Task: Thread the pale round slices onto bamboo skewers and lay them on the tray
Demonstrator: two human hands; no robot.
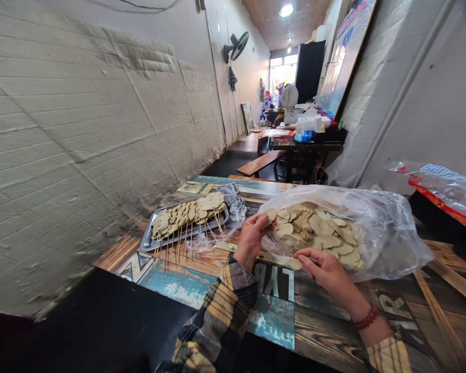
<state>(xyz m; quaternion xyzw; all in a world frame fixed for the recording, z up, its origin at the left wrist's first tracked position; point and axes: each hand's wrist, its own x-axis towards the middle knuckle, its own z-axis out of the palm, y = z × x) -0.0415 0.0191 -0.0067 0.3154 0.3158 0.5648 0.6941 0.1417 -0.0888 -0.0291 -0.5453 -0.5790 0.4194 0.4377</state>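
Hands both pinch: the left hand grips one pale slice; the right hand presses fingertips together — on what, I cannot tell. Just beyond, a plastic bag stretches lengthwise left-to-right; leftward, skewered slices point toward the wearer.

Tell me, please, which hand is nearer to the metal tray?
Left. The left hand is to the metal tray's right, apart from it, at the plastic bag's opening. The right hand is farther right, by the bag's near edge.
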